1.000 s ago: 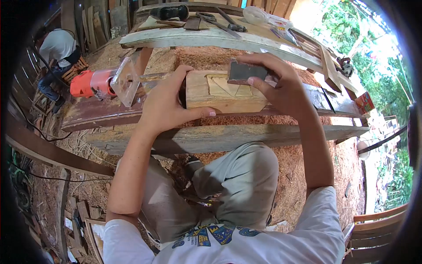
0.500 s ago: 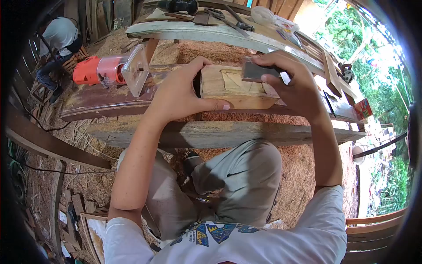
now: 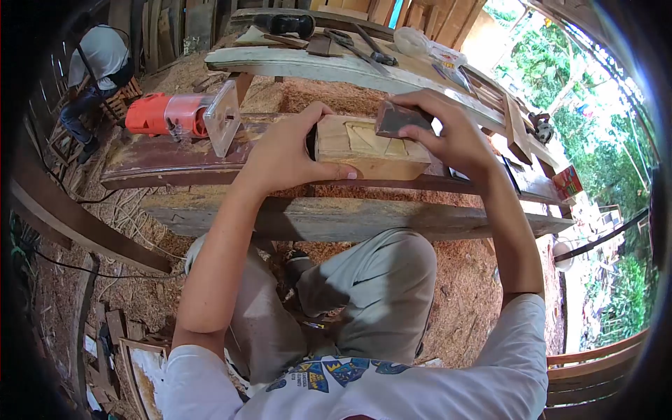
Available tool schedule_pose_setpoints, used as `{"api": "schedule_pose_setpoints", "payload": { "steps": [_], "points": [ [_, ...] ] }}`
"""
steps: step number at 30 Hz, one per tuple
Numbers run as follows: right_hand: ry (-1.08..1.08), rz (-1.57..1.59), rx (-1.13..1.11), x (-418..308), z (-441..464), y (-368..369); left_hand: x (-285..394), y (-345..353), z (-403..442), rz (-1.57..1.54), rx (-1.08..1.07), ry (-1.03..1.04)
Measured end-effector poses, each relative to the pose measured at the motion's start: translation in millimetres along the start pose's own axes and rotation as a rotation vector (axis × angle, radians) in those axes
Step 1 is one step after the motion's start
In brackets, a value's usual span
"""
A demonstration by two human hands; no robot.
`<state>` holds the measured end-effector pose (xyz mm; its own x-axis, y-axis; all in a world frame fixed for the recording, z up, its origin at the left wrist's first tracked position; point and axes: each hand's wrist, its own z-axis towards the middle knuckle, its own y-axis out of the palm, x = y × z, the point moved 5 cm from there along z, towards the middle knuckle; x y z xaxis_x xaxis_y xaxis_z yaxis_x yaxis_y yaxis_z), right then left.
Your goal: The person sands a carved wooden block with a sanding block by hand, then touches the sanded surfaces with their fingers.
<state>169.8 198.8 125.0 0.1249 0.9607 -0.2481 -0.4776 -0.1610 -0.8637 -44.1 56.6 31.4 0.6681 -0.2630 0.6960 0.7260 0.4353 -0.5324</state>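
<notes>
One pale wooden block (image 3: 371, 159) lies before you in the head view on one reddish-brown board (image 3: 161, 159), right of one orange power tool (image 3: 150, 115), your left hand (image 3: 283, 152) spread wide around its left end, your right hand (image 3: 455, 136) pinching one dark block (image 3: 396, 122) between thumb and curled fingers at its far right.

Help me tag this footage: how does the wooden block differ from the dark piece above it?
Colour: the wooden block is pale yellow-brown; the dark piece is grey-brown.
Size: the wooden block looks clearly longer and bulkier than the dark piece.
Hold: the left hand grips the wooden block's left end; the right hand holds the dark piece.
Both look roughly rectangular.
</notes>
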Motion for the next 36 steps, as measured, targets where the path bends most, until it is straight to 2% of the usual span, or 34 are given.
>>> {"api": "schedule_pose_setpoints", "payload": {
  "steps": [3,6,9,13,16,18,22,24,30,36],
  "points": [
    [-0.104,0.032,-0.011,-8.8,15.4,18.0,1.3,1.4,-3.2,0.017,-0.021,-0.031],
    [-0.112,0.011,-0.084,-10.2,25.2,17.4,2.9,0.4,-3.2,0.02,-0.011,-0.029],
    [0.006,-0.04,-0.153,-5.6,19.4,6.3,-2.1,1.7,-4.4,0.008,-0.008,-0.03],
    [0.039,-0.104,-0.141,-3.4,9.3,1.2,3.0,0.7,-1.9,0.005,-0.032,-0.023],
    [-0.074,-0.081,-0.056,-13.5,13.0,13.0,4.4,0.3,-1.7,0.025,-0.033,-0.001],
    [-0.229,-0.101,0.024,-23.3,16.5,20.2,1.5,0.7,-0.2,0.019,-0.018,0.025],
    [-0.193,-0.139,-0.028,-22.9,11.3,11.3,-1.5,0.5,-3.2,0.027,-0.004,0.016],
    [-0.108,-0.214,-0.067,-23.9,8.2,5.3,-2.0,1.2,-3.4,0.033,-0.006,0.005],
    [-0.281,-0.271,0.033,-42.4,8.5,14.4,-1.1,1.2,-3.0,0.06,-0.006,0.006],
    [-0.27,-0.284,0.036,-36.3,-0.9,9.0,2.1,0.0,-5.1,0.068,0.007,0.003]
  ]
}}
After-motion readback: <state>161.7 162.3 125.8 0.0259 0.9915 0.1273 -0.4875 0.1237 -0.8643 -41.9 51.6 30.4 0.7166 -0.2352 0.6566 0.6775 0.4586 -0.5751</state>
